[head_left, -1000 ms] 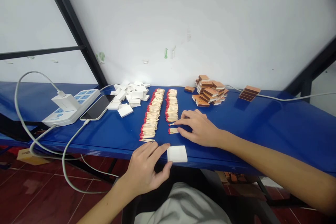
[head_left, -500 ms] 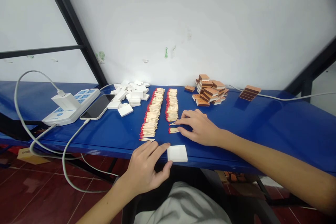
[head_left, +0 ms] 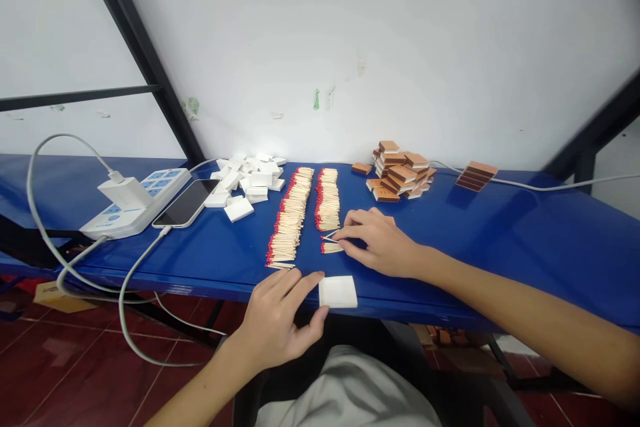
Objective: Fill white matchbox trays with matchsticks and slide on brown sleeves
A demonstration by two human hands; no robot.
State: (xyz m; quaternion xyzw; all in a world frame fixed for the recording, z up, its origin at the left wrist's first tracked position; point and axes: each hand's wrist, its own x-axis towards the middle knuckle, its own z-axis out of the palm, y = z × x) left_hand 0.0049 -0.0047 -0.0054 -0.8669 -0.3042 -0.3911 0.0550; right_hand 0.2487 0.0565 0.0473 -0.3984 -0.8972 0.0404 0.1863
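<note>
A white matchbox tray (head_left: 339, 292) lies at the table's front edge. My left hand (head_left: 286, 317) grips its left side between thumb and forefinger. To the right, my right hand (head_left: 377, 243) has its thumb and forefinger closed on the ends of a few matches (head_left: 329, 237), which are slightly fanned. Just below them lies a small group of matches (head_left: 330, 248) with red heads to the left. Behind it stretches a shorter row of matches (head_left: 327, 200), and a longer row (head_left: 290, 220) runs on its left.
A pile of white trays (head_left: 250, 180) sits back left, beside a phone (head_left: 186, 203) and a power strip (head_left: 165, 180) with cables. Brown matchboxes (head_left: 403, 173) are heaped back right. Farther right is a striped brown piece (head_left: 477, 176) near a white cable (head_left: 560, 187).
My right fingertips have shifted slightly, and the matches at them now spread apart in a narrow V. My left hand and the tray stay in place.
</note>
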